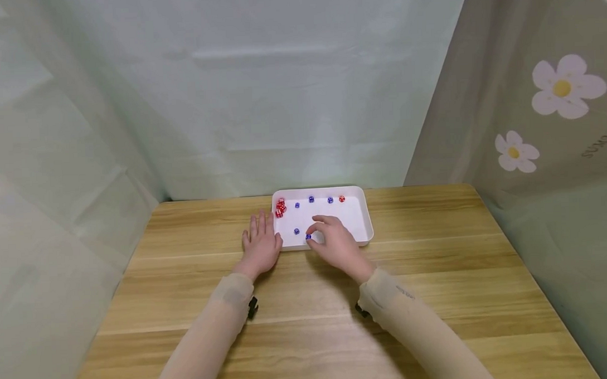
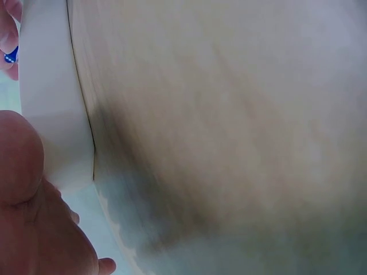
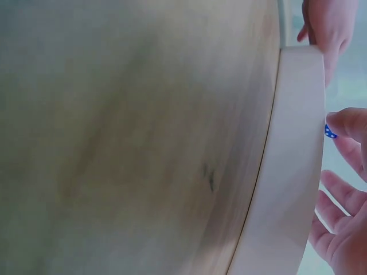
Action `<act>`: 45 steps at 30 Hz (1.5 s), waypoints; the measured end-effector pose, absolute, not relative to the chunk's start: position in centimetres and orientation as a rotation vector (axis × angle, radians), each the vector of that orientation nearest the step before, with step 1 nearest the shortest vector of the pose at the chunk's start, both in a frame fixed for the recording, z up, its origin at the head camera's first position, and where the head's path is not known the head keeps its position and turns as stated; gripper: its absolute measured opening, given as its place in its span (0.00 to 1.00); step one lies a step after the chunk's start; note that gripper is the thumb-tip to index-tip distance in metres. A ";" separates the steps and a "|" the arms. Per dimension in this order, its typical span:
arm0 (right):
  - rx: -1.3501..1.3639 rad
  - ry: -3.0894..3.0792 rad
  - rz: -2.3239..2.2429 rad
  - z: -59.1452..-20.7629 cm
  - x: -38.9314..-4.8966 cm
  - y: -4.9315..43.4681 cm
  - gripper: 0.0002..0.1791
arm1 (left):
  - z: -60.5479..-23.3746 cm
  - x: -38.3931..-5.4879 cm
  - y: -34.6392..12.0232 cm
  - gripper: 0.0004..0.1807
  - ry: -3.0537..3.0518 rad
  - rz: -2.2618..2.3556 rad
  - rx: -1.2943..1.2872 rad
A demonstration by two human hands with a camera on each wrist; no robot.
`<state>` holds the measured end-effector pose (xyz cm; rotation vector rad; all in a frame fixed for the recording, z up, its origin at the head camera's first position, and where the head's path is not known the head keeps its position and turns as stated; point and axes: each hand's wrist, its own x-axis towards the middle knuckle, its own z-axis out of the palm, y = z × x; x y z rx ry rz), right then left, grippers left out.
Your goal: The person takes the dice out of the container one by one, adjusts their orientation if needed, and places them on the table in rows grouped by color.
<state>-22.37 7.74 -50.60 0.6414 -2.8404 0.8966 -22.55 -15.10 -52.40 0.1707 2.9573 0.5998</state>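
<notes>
White dice tray (image 1: 353, 220): set at twelve o'clock on wooden table (image 1: 308, 334). Left hand (image 1: 262, 249): resting beside tray rim at eight o'clock, with fingers extended, gripping nothing. Right hand (image 1: 337, 245): at five o'clock over near rim, pinching blue die (image 1: 308, 237) with thumb and index finger, inside tray toward seven o'clock. Red dice cluster (image 1: 280, 207): inside at ten o'clock. Four other blue dice (image 1: 311, 199): inside at eight, ten, eleven and one o'clock. Lone red die (image 1: 342, 199): just past one o'clock.
</notes>
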 end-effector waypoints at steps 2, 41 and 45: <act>0.688 -2.815 0.876 -50.6 -22.0 7.7 0.05 | -52.4 -22.5 -15.1 0.39 2.961 0.592 0.174; 0.947 -2.935 0.410 -51.0 -17.2 3.4 0.04 | -53.8 -23.2 -15.1 0.39 2.989 0.683 0.182; 0.950 -2.926 0.376 -51.2 -17.2 3.3 0.04 | -53.6 -23.3 -15.1 0.39 2.991 0.682 0.178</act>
